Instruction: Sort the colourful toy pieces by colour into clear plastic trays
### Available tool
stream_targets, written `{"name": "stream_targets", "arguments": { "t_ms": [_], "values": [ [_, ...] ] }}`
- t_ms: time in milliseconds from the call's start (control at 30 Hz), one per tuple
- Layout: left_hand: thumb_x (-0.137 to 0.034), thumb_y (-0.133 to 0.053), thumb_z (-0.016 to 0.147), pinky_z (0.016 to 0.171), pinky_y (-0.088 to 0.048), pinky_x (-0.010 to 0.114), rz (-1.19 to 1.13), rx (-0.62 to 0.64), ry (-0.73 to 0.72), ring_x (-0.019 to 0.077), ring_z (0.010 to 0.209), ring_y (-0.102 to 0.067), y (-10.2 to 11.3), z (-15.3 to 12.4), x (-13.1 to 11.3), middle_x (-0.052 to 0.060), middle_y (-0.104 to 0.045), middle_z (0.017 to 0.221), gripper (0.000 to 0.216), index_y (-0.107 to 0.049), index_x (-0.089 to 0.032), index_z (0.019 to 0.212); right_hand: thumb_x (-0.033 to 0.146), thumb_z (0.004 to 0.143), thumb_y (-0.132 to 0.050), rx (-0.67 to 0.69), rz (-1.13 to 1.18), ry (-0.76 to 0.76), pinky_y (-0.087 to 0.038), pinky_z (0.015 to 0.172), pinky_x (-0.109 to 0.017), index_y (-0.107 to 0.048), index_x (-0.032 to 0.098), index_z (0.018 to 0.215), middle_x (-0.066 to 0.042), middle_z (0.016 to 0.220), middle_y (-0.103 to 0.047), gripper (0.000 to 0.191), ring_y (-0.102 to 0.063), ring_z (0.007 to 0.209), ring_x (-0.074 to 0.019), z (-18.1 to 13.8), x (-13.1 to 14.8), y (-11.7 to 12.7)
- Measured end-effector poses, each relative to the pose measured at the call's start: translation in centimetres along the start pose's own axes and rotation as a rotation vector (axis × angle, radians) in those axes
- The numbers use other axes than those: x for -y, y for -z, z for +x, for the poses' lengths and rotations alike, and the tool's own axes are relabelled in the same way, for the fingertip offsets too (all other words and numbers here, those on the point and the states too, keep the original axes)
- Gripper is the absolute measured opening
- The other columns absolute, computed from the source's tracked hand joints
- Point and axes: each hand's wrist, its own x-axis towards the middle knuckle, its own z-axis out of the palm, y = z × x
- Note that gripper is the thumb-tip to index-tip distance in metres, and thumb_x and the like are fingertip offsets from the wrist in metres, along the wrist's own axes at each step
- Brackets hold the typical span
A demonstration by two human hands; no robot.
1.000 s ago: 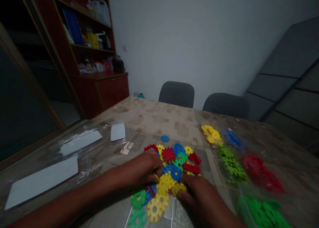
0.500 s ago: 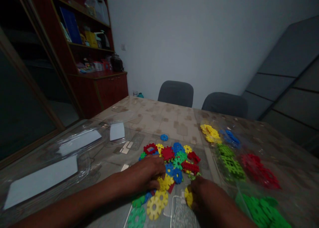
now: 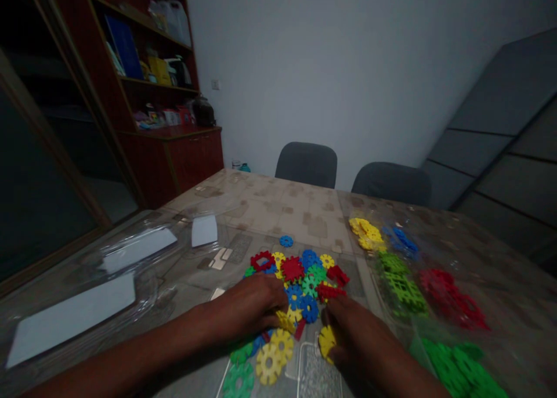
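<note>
A heap of plastic gear-shaped pieces [image 3: 304, 282] in red, blue, yellow and green lies on the table [image 3: 296, 212] in front of me. My left hand [image 3: 252, 302] rests on the heap's left side, fingers curled over yellow and blue pieces. My right hand [image 3: 354, 331] lies on the heap's lower right, its fingers closed round a yellow gear piece [image 3: 326, 341]. More yellow [image 3: 272, 357] and green [image 3: 238, 380] gears lie near the table's front edge between my arms.
Clear plastic bags hold sorted pieces at the right: yellow [image 3: 368, 232], blue [image 3: 404, 241], green [image 3: 400, 282], red [image 3: 452, 299] and more green [image 3: 461, 369]. Clear plastic lids with white labels [image 3: 73, 311] lie at the left. Two grey chairs [image 3: 307, 163] stand behind the table. A lone blue gear [image 3: 286, 241] lies apart.
My right hand has pulled a yellow gear out of the heap toward the lower right. My left hand has shifted slightly over the heap, and several pieces beneath it have spread.
</note>
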Motion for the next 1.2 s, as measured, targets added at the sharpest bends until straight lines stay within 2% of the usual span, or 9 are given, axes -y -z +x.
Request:
{"name": "stream_targets", "arguments": {
  "t_ms": [133, 233, 333, 433, 600, 767, 867, 1000, 1200],
  "values": [
    [-0.025, -0.068, 0.095, 0.068, -0.042, 0.026, -0.041, -0.021, -0.027, 0.0195, 0.082, -0.062, 0.0, 0.0, 0.2, 0.003, -0.067, 0.088, 0.017, -0.063, -0.019, 0.080, -0.001, 0.064, -0.062, -0.027, 0.158, 0.088, -0.039, 0.065, -0.026, -0.057, 0.022, 0.080, 0.001, 0.084, -0.069, 0.029, -0.060, 0.074, -0.0171, 0.0, -0.2, 0.0],
    [-0.025, -0.068, 0.094, 0.067, -0.041, 0.026, -0.082, -0.034, 0.025, 0.0199, 0.084, -0.061, 0.3, -0.2, -0.1, 0.004, -0.064, 0.092, 0.014, -0.067, -0.020, 0.082, -0.002, 0.067, -0.060, -0.026, 0.258, 0.167, -0.034, 0.062, -0.024, -0.056, 0.021, 0.075, 0.004, 0.077, -0.065, 0.025, -0.055, 0.068, -0.0136, 0.4, -0.1, -0.2],
    [-0.024, -0.069, 0.093, 0.070, -0.042, 0.026, -0.167, -0.054, 0.106, 0.0204, 0.088, -0.060, 0.4, -0.5, -0.6, 0.002, -0.064, 0.094, 0.009, -0.070, -0.022, 0.084, 0.005, 0.075, -0.064, -0.091, 0.346, 0.248, -0.034, 0.062, -0.024, -0.058, 0.020, 0.077, 0.003, 0.076, -0.064, 0.017, -0.053, 0.068, -0.0136, 0.9, 0.1, -0.8],
    [-0.019, -0.073, 0.086, 0.067, -0.040, 0.025, -0.311, -0.075, 0.158, 0.0182, 0.083, -0.059, 0.1, -0.6, -0.7, 0.000, -0.064, 0.090, 0.003, -0.071, -0.021, 0.085, 0.011, 0.078, -0.066, -0.188, 0.370, 0.284, -0.036, 0.064, -0.025, -0.058, 0.020, 0.080, 0.001, 0.078, -0.063, 0.012, -0.054, 0.071, -0.0155, 1.2, 0.4, -1.7],
    [-0.016, -0.074, 0.075, 0.060, -0.034, 0.025, -0.466, -0.076, 0.244, 0.0154, 0.070, -0.053, -0.4, -0.2, -0.6, -0.002, -0.058, 0.074, 0.006, -0.068, -0.017, 0.075, 0.011, 0.077, -0.061, -0.210, 0.483, 0.287, -0.038, 0.065, -0.026, -0.058, 0.021, 0.086, 0.001, 0.080, -0.064, 0.014, -0.056, 0.072, -0.0159, 1.1, 1.2, -2.4],
    [-0.016, -0.072, 0.068, 0.052, -0.029, 0.023, -0.565, -0.109, 0.371, 0.0122, 0.059, -0.048, -0.5, 0.1, -0.8, -0.004, -0.054, 0.069, 0.010, -0.065, -0.015, 0.075, 0.013, 0.075, -0.057, -0.167, 0.657, 0.317, -0.037, 0.062, -0.025, -0.062, 0.020, 0.097, 0.001, 0.081, -0.063, 0.024, -0.054, 0.072, -0.0158, 1.0, 1.6, -2.4],
    [-0.021, -0.070, 0.070, 0.049, -0.033, 0.022, -0.696, -0.107, 0.433, 0.0121, 0.053, -0.051, -0.6, 0.1, -0.9, -0.005, -0.055, 0.063, 0.012, -0.061, -0.016, 0.076, 0.015, 0.073, -0.059, -0.162, 0.715, 0.292, -0.036, 0.061, -0.027, -0.064, 0.020, 0.098, 0.001, 0.079, -0.061, 0.026, -0.051, 0.070, -0.0159, 1.2, 1.4, -2.2],
    [-0.023, -0.067, 0.072, 0.048, -0.039, 0.022, -0.809, -0.055, 0.452, 0.0132, 0.052, -0.056, -0.7, 0.0, -1.1, -0.004, -0.059, 0.062, 0.014, -0.062, -0.016, 0.083, 0.015, 0.069, -0.061, -0.153, 0.739, 0.284, -0.035, 0.060, -0.028, -0.067, 0.019, 0.101, 0.001, 0.078, -0.061, 0.033, -0.049, 0.067, -0.0155, 1.5, 1.2, -2.3],
    [-0.015, -0.066, 0.069, 0.049, -0.038, 0.021, -0.808, -0.136, 0.460, 0.0130, 0.053, -0.056, -1.2, 0.2, -1.6, -0.007, -0.058, 0.061, 0.018, -0.056, -0.017, 0.085, 0.013, 0.072, -0.059, -0.191, 0.659, 0.319, -0.038, 0.064, -0.027, -0.070, 0.018, 0.095, -0.001, 0.083, -0.068, 0.026, -0.057, 0.073, -0.0168, 1.2, 1.9, -2.7]
  ]
}}
